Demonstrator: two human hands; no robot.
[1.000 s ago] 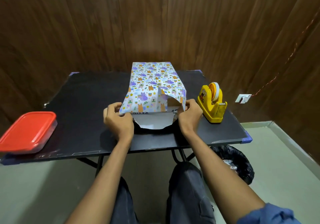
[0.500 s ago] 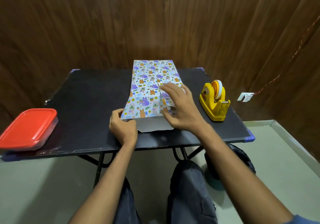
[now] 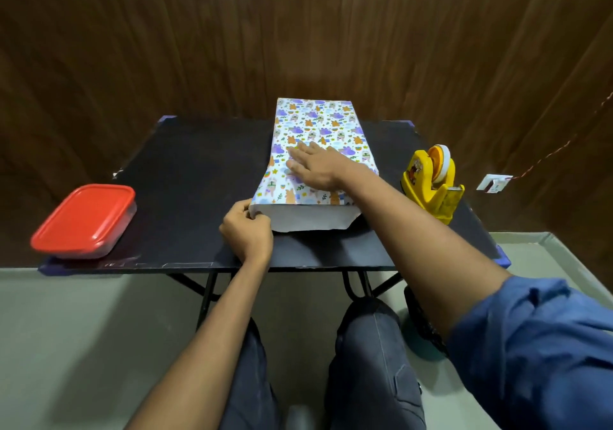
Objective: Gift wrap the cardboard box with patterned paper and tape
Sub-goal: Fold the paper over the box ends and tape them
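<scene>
The box is covered by patterned paper (image 3: 318,124) with purple and orange animals and lies lengthwise in the middle of the black table (image 3: 185,177). No cardboard shows. A white flap of the paper's underside (image 3: 308,220) folds down over the near end. My right hand (image 3: 318,167) lies flat, fingers spread, on top of the wrapped box. My left hand (image 3: 247,232) pinches the paper at the near left corner. A yellow tape dispenser (image 3: 431,184) with an orange-cored roll stands to the right of the box, untouched.
A clear container with a red lid (image 3: 84,220) sits at the table's near left corner. A wooden wall rises right behind the table. My knees are under the near edge, and a dark bin (image 3: 419,323) stands on the floor at the right.
My right hand left the near right corner and moved onto the top of the box, sliding farther back and left. The near flap went from open to folded flat. My left hand stayed at its corner.
</scene>
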